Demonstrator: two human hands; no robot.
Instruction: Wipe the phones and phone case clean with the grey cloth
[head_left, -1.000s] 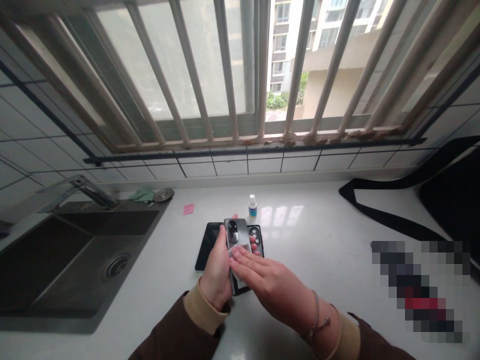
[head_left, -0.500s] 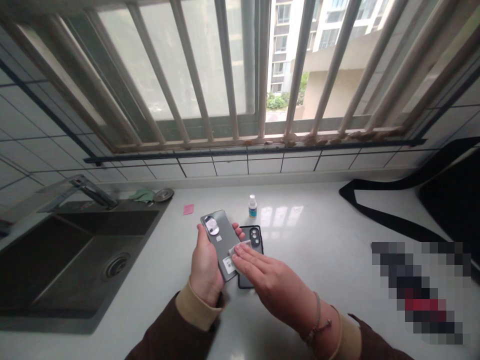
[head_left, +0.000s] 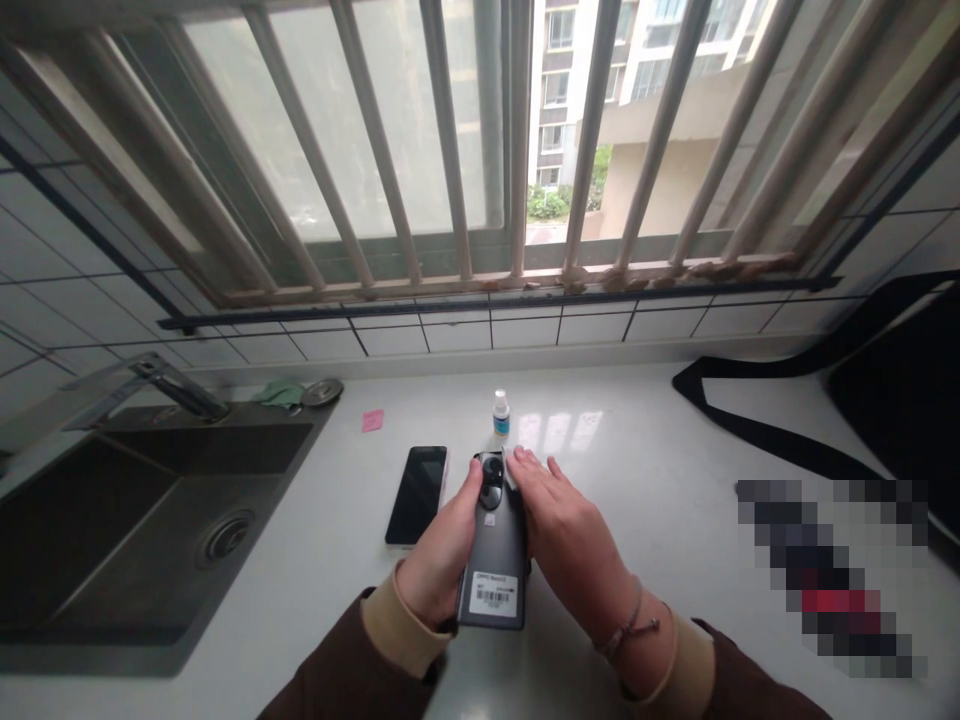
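My left hand (head_left: pixel 444 545) is closed around the left side of a dark grey smartphone (head_left: pixel 499 545), its back turned up with a camera island at the top and a white barcode label near the bottom. Against the phone's upper right edge, my right hand (head_left: pixel 566 520) presses a small white wipe (head_left: pixel 511 478), mostly hidden under the fingers. A second phone (head_left: pixel 418 495) lies screen up on the counter, just left of my left hand. The black phone case beneath the held phone is almost wholly covered.
A small white-capped bottle (head_left: pixel 501 415) stands behind the hands, and a pink sticky note (head_left: pixel 373 421) lies to its left. The sink (head_left: pixel 187 430) is at the left, with a green cloth (head_left: pixel 280 394) at its back rim. A black strap (head_left: pixel 780 440) lies at the right.
The held phone has swung more upright and moved right and down, over the case. My right hand has shifted from the label area to the upper right edge. The second phone has come into sight.
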